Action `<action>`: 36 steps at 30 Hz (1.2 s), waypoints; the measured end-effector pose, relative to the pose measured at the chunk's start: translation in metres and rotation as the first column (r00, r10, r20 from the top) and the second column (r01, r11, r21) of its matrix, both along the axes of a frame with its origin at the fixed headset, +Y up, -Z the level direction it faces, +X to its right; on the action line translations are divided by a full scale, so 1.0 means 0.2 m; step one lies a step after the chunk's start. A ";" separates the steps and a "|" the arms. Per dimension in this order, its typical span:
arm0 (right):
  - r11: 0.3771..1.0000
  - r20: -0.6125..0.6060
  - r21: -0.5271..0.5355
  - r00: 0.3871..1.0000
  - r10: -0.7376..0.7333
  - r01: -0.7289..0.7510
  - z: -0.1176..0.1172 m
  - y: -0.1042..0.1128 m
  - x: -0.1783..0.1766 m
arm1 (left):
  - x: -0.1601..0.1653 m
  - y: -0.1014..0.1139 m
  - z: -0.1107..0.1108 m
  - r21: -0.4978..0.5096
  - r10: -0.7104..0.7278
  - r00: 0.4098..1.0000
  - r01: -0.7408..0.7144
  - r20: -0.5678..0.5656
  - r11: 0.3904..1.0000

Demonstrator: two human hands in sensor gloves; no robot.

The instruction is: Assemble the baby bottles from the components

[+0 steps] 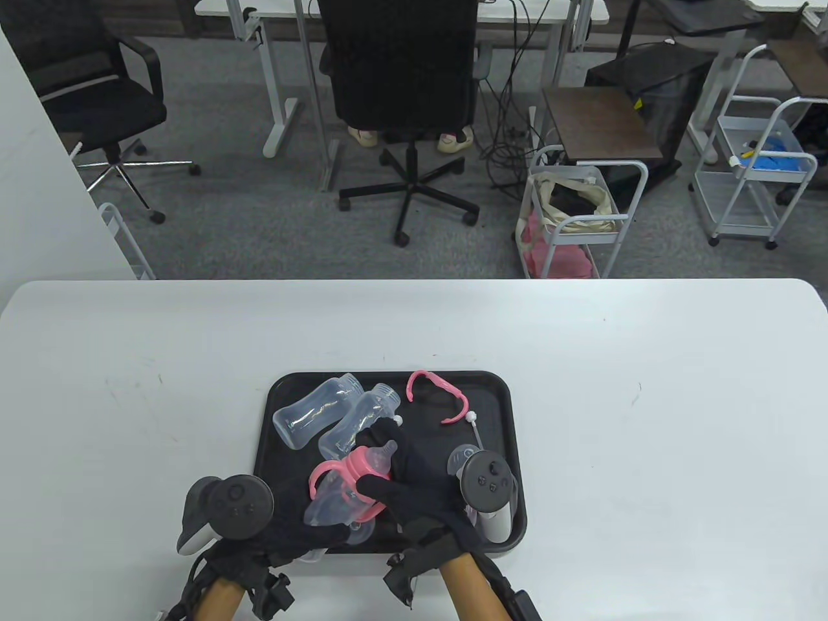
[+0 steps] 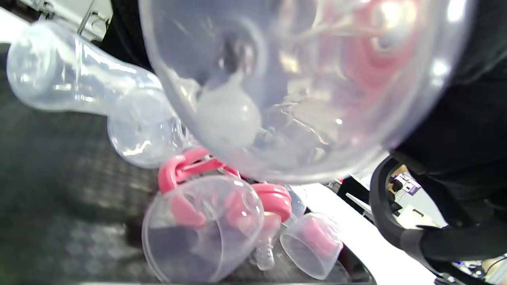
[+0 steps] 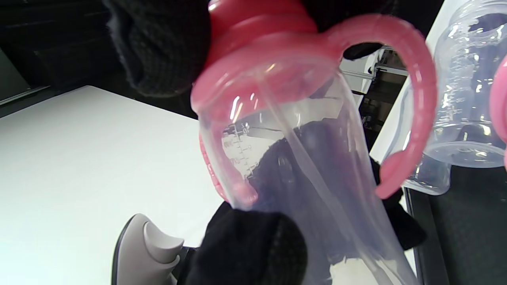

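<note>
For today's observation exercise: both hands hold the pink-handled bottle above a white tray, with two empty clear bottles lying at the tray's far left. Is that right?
Not quite: the tray is black, as the table view shows. Both hands, left hand and right hand, do hold the pink-handled bottle, and two clear bottles lie far left.

Left hand (image 1: 304, 537): black knit sensor glove, coarse weave visible in the wrist views; black straps and buckles bunched at the wrist with thin black cables trailing toward the forearm. Left tracker (image 1: 223, 511): rounded body, dark grey face with small buttons, pale grey grip beneath. Right hand (image 1: 414, 491): matching black knit glove, black wrist strap with a boxy black module on the forearm. Right tracker (image 1: 488, 491): dark grey circular face with 3 or 4 small buttons, white cylindrical handle.
</note>
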State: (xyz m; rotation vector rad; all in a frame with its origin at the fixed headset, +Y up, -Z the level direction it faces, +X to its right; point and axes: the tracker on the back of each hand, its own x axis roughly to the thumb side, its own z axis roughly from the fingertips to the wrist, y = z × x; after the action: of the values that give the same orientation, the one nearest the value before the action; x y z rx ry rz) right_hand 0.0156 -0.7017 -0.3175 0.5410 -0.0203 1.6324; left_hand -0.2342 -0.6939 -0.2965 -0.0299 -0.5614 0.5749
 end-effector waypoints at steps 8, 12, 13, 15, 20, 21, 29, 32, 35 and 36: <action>0.999 0.068 0.020 0.997 0.033 -0.035 0.02 0.01 -0.01 | 0.03 0.02 0.03 0.162 -0.115 0.990 0.128 -0.085 0.978; 0.998 0.053 -0.063 0.999 -0.004 0.008 0.00 -0.02 0.00 | 0.03 0.00 0.02 0.164 -0.124 0.988 0.138 -0.097 0.977; 0.997 0.038 -0.072 0.999 -0.002 0.005 0.00 -0.02 0.00 | 0.03 -0.01 0.02 0.157 -0.122 0.988 0.136 -0.094 0.978; 0.997 0.009 -0.071 1.000 -0.001 0.002 -0.01 -0.04 0.01 | 0.02 -0.03 0.02 0.138 -0.106 0.990 0.118 -0.091 0.984; 0.992 -0.058 -0.109 0.996 -0.064 0.057 -0.03 -0.03 0.04 | 0.01 -0.04 0.00 0.108 -0.077 0.993 0.086 -0.085 0.990; 0.995 -0.051 -0.091 0.997 -0.049 0.045 -0.03 -0.03 0.05 | 0.01 -0.04 0.01 0.111 -0.079 0.993 0.088 -0.088 0.990; 0.994 0.068 -0.046 0.993 -0.093 0.096 -0.04 0.03 0.24 | -0.05 -0.05 -0.02 0.088 -0.038 0.992 0.049 -0.122 0.995; 0.996 0.131 -0.026 0.988 -0.083 0.087 -0.05 0.03 0.32 | -0.08 -0.05 -0.03 0.061 0.008 0.992 0.000 -0.128 0.998; 0.996 0.174 -0.006 0.981 -0.084 0.086 -0.04 0.06 0.39 | -0.11 -0.05 -0.03 0.044 0.025 0.991 -0.020 -0.133 0.999; 0.996 0.193 0.004 0.978 -0.084 0.084 -0.03 0.07 0.42 | -0.11 -0.05 -0.03 0.050 0.026 0.990 -0.019 -0.141 0.999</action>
State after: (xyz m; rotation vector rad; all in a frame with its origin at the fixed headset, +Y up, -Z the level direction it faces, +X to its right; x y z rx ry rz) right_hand 0.0992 -0.6885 -0.3243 0.3720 -0.1816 1.5964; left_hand -0.2569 -0.7048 -0.3031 0.0631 -0.4373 0.5804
